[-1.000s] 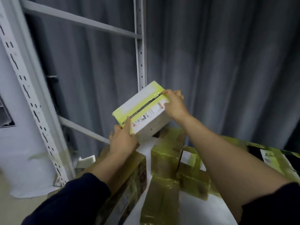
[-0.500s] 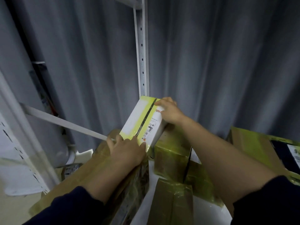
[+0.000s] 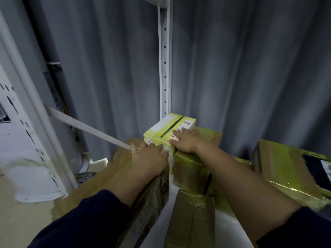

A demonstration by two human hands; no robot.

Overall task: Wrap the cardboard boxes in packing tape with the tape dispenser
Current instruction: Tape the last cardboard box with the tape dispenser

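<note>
Backdrop: grey curtain (image 3: pixel 250 68), white perforated shelf upright (image 3: pixel 164 68) in front of it, diagonal brace (image 3: pixel 86 126) running off to the left of the left hand

Small white box (image 3: pixel 168 125), with yellow-green tape round its edges and a dark seam along the top, sits on the taped pile at the foot of the upright, beyond both hands

Right hand (image 3: pixel 186 142) lies flat on the box top, fingers straight, curled round nothing

Left hand (image 3: pixel 150 156) is just beside it, palm down, fingers stretched out against the box's near face, so touching rather than gripping

Under the left hand and forearm: big brown taped box (image 3: pixel 107 176)

Under the right wrist: green-taped box (image 3: pixel 189 169)

Nearer than both hands: another taped box (image 3: pixel 193 221) on a white surface (image 3: pixel 223 230)

Well right of the right arm: large taped box (image 3: pixel 286 167)
</note>
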